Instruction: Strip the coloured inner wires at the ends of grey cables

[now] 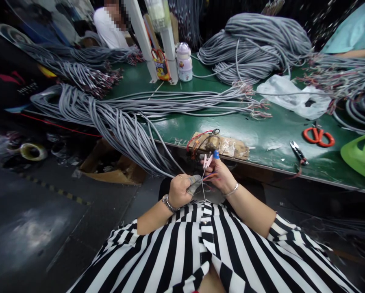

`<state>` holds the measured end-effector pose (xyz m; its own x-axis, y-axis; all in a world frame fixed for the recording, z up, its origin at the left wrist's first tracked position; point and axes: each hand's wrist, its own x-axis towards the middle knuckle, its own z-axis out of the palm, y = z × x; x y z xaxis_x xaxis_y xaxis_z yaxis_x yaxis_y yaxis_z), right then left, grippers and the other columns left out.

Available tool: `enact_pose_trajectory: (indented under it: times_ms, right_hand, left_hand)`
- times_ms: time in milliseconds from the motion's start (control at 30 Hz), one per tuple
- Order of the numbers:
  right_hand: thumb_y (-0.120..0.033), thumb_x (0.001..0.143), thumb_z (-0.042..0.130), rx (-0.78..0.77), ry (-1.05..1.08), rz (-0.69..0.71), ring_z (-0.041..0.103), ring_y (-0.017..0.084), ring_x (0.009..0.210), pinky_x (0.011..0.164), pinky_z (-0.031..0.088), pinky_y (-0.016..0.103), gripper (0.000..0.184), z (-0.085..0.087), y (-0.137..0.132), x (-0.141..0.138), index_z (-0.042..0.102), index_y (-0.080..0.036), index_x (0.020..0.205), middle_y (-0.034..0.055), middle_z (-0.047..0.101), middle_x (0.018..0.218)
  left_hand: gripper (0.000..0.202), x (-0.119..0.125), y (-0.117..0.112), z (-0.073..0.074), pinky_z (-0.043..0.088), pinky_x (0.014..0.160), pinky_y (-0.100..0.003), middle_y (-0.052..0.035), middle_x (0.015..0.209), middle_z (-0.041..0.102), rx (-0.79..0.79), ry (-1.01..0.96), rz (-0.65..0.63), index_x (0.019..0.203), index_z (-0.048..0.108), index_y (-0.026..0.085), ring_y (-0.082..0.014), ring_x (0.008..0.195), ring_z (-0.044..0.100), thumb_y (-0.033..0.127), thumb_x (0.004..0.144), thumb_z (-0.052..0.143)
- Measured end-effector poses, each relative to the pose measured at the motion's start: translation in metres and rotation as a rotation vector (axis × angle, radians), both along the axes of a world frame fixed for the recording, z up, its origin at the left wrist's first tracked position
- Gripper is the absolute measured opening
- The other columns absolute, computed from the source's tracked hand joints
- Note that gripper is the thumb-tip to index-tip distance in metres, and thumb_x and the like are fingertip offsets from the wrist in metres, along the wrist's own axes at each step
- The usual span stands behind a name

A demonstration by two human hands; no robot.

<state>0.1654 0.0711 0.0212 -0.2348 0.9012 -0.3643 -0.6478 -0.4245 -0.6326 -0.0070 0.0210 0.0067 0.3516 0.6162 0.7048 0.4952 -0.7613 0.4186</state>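
Note:
My left hand [181, 190], with a wristwatch and grey finger covers, is closed around the end of a grey cable [162, 172]. Thin coloured wires [209, 176] fan out of that end toward my right hand [220, 176], and a pale strand hangs below. A blue cover sits on the right thumb. Between the fingers of this closed hand is a small pale pink clip-like tool [207, 162]; its exact kind is unclear. Just beyond, at the table edge, lies a worn wooden block [231, 146] with red and black leads.
Grey cable bundles [121, 126] drape over the green table [176, 132]. Orange-handled scissors [318, 136], small snips [298, 152], a green plastic basket [361, 156] and a plastic bag [295, 95] lie to the right. A bottle [184, 63] stands behind. A cardboard box [109, 165] sits below left.

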Motion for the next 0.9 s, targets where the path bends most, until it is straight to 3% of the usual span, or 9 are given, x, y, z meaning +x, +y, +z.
enact_pose_trajectory:
  times_ms: [200,333,467,533,633,733,800,900]
  right_hand:
    - [-0.071,0.077,0.061,-0.005,0.059,0.041,0.020,0.003,0.040,0.032,0.010,0.016,0.053,-0.010,-0.003,0.007,0.055,-0.019,0.073,-0.0020,0.057,0.061]
    - [-0.071,0.073,0.065,0.018,0.015,0.045,0.017,0.003,0.041,0.033,0.008,0.015,0.054,-0.013,-0.009,0.016,0.054,-0.019,0.072,-0.0040,0.051,0.059]
    - [-0.072,0.071,0.067,0.114,-0.207,-0.015,0.017,0.002,0.039,0.035,0.008,0.016,0.056,-0.019,-0.016,0.025,0.058,-0.017,0.069,-0.0029,0.050,0.055]
    - [-0.071,0.073,0.065,0.199,-0.338,-0.049,0.018,0.002,0.038,0.035,0.009,0.018,0.056,-0.022,-0.019,0.033,0.061,-0.016,0.069,-0.0014,0.052,0.054]
    - [-0.066,0.077,0.065,0.368,-0.516,-0.212,0.027,0.004,0.038,0.037,0.018,0.019,0.052,-0.018,-0.017,0.054,0.063,-0.015,0.069,0.0007,0.056,0.054]
    - [-0.059,0.082,0.063,0.556,-0.718,-0.444,0.043,0.009,0.046,0.043,0.032,0.022,0.044,-0.006,-0.006,0.086,0.066,-0.016,0.073,0.0018,0.060,0.058]
    - [-0.058,0.081,0.065,0.620,-0.879,-0.575,0.052,0.012,0.054,0.050,0.039,0.024,0.042,0.004,0.005,0.107,0.069,-0.016,0.076,0.0028,0.062,0.062]
    - [-0.063,0.080,0.062,0.591,-0.948,-0.599,0.043,0.010,0.047,0.044,0.032,0.022,0.049,0.016,0.021,0.127,0.069,-0.015,0.074,-0.0003,0.054,0.052]
  left_hand:
    - [0.022,-0.012,-0.016,0.002,0.054,0.067,-0.027,-0.0056,0.079,0.073,-0.002,-0.004,-0.046,0.107,0.070,0.018,-0.0153,0.070,0.067,0.018,0.086,0.063]
    - [0.023,-0.026,-0.024,-0.017,0.053,0.068,-0.030,-0.0064,0.083,0.075,-0.078,0.095,-0.017,0.106,0.070,0.018,-0.0164,0.071,0.067,0.018,0.085,0.062]
    - [0.022,-0.037,-0.018,-0.041,0.054,0.074,-0.035,-0.0069,0.090,0.075,-0.263,0.308,0.040,0.098,0.071,0.017,-0.0209,0.082,0.069,0.012,0.080,0.060]
    - [0.021,-0.042,-0.010,-0.044,0.055,0.080,-0.036,-0.0066,0.095,0.075,-0.319,0.299,0.026,0.096,0.071,0.017,-0.0216,0.089,0.068,0.010,0.078,0.060]
    - [0.021,-0.048,0.006,-0.027,0.055,0.086,-0.035,-0.0068,0.099,0.075,-0.282,0.198,0.039,0.100,0.070,0.018,-0.0196,0.093,0.067,0.013,0.082,0.059]
    - [0.022,-0.051,0.036,0.005,0.055,0.088,-0.035,-0.0078,0.103,0.074,-0.168,0.157,0.084,0.105,0.069,0.019,-0.0184,0.094,0.067,0.018,0.088,0.056]
    - [0.024,-0.052,0.067,0.029,0.053,0.091,-0.036,-0.0085,0.106,0.073,-0.115,0.207,0.131,0.108,0.069,0.020,-0.0198,0.099,0.066,0.021,0.090,0.055]
    - [0.025,-0.051,0.126,0.059,0.049,0.097,-0.039,-0.0092,0.114,0.070,-0.131,0.374,0.241,0.108,0.069,0.018,-0.0232,0.106,0.063,0.021,0.088,0.054]
